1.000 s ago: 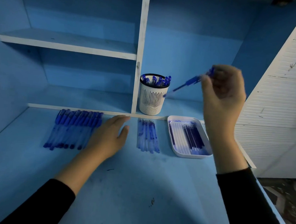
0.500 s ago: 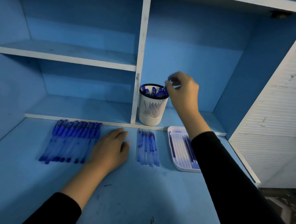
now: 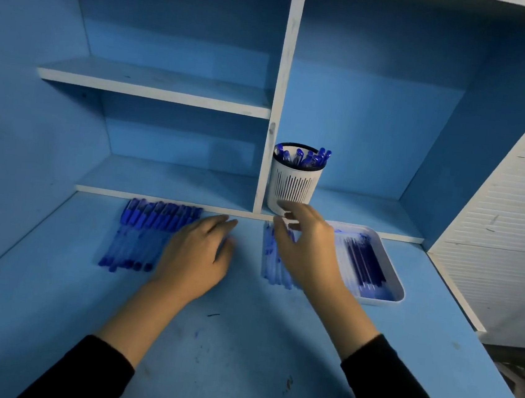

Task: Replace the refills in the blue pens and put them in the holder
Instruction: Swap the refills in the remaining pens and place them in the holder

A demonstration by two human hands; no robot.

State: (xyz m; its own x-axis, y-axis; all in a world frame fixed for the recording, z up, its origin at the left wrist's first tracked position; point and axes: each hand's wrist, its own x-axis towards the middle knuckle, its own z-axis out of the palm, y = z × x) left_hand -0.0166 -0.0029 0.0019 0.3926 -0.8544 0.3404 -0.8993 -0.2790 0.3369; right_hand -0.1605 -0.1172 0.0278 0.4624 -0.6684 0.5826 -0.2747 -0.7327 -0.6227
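Holder (image 3: 295,186): white moulded plastic, slotted wall, dark rim.
Pens (image 3: 140,238): translucent blue plastic barrels, opaque blue caps.
Tray (image 3: 398,291): smooth white plastic, slight sheen.
Desk top (image 3: 236,374): matt blue painted board (scuffed and ink-flecked near the front).
Sleeves (image 3: 396,391): matt black cloth.
Side panel (image 3: 512,209): white, ribbed, scratched.

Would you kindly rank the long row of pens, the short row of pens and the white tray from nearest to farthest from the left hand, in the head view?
1. long row of pens, right beside the left hand, on its left.
2. short row of pens, to its right, beneath the right hand.
3. white tray, farthest right.
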